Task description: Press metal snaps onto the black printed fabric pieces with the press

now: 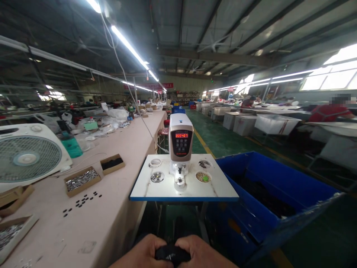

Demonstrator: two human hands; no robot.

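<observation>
- My grip: left hand (146, 250) and right hand (199, 251) closed on the black item (173, 254), before the front edge of the white counter (223, 190).
- Handling step, I judge; crossing that edge calls for lifting.

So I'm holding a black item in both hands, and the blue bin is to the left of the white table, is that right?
Not quite: the head view shows the blue bin to the right of the white table. Your left hand and right hand do hold the black item.
</observation>
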